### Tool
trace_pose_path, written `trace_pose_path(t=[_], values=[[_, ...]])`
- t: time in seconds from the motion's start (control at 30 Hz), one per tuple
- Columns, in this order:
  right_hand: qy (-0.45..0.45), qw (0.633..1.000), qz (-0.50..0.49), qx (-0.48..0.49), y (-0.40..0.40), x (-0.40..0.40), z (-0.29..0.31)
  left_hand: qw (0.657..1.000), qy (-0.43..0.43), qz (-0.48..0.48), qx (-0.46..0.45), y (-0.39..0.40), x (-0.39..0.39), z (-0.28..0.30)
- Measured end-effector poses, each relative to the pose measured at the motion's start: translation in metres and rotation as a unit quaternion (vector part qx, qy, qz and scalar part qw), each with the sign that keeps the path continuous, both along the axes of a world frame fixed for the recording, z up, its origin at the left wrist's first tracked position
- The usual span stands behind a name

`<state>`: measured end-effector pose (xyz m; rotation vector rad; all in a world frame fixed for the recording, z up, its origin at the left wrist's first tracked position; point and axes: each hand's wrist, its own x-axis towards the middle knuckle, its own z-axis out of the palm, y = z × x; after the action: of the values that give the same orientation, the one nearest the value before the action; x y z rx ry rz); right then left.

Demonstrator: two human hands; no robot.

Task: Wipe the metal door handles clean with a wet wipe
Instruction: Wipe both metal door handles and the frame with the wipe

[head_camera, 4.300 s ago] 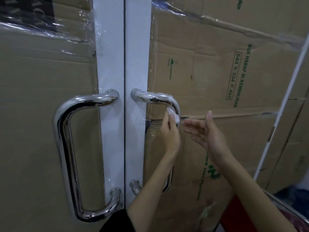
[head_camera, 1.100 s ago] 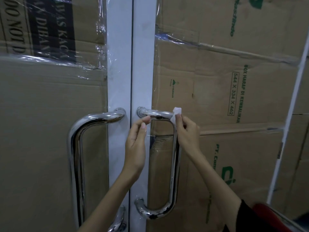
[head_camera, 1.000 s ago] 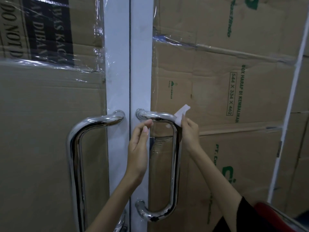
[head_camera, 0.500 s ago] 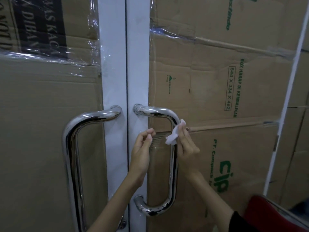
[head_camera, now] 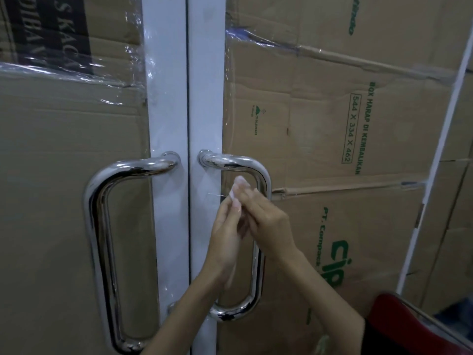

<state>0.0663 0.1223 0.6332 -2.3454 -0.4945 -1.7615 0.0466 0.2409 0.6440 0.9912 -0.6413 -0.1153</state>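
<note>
Flattened brown cardboard sheets (head_camera: 332,111) cover both door panels behind the glass, the right one printed in green with "BOX HARAP DI KEMBALIKAN" and "544 X 334 X 462", the left one (head_camera: 64,201) plain below a black printed label (head_camera: 53,29) at the top left corner. Clear, crinkled plastic tape (head_camera: 76,73) runs across the left cardboard sheet up to the two white vertical door stiles (head_camera: 166,85) at the centre. A thin white frame bar (head_camera: 435,162) slants down along the right edge, and a red object with a metal rim (head_camera: 414,326) sits in the bottom right corner.
</note>
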Motion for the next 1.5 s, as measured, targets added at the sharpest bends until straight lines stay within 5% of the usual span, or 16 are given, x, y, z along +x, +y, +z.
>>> trace_pose_path(t=[0.13,0.3,0.4,0.5,0.6,0.73,0.8,0.87,0.93,1.03,1.13,1.37,1.43,1.5], values=[[0.244,0.955,0.129,0.109,0.016,-0.018,0.012,0.998,0.04,0.041,-0.029,-0.005,0.002,-0.001],[0.35,0.878,0.261,0.195,0.027,-0.031,0.037,0.988,0.074,0.086,-0.106,0.001,0.009,0.007],[0.313,0.875,0.292,0.227,0.022,-0.036,0.05,0.975,0.051,0.16,-0.147,0.004,0.017,0.02],[0.25,0.873,0.311,0.281,0.004,-0.038,0.064,0.935,-0.092,0.328,-0.094,0.008,0.031,0.04],[0.201,0.844,0.327,0.373,-0.014,-0.038,0.075,0.854,-0.269,0.443,0.048,0.005,0.048,0.065],[0.167,0.818,0.34,0.433,-0.036,-0.038,0.082,0.709,-0.443,0.477,0.271,-0.005,0.071,0.067],[0.169,0.817,0.334,0.438,-0.042,-0.039,0.081,0.714,-0.394,0.515,0.265,0.003,0.079,0.068],[0.171,0.813,0.338,0.442,-0.047,-0.038,0.079,0.756,-0.329,0.51,0.244,0.003,0.081,0.071],[0.18,0.808,0.342,0.444,-0.049,-0.035,0.079,0.77,-0.365,0.461,0.249,-0.004,0.078,0.07],[0.199,0.802,0.35,0.442,-0.048,-0.03,0.079,0.737,-0.434,0.436,0.282,-0.003,0.079,0.069],[0.204,0.796,0.356,0.445,-0.047,-0.026,0.08,0.74,-0.378,0.454,0.321,0.0,0.082,0.081],[0.194,0.785,0.371,0.457,-0.046,-0.019,0.082,0.59,-0.512,0.456,0.426,-0.008,0.073,0.087],[0.186,0.781,0.376,0.463,-0.045,-0.018,0.08,0.594,-0.51,0.491,0.383,0.004,0.073,0.073],[0.178,0.774,0.382,0.472,-0.043,-0.016,0.078,0.633,-0.456,0.529,0.335,0.013,0.073,0.06]])
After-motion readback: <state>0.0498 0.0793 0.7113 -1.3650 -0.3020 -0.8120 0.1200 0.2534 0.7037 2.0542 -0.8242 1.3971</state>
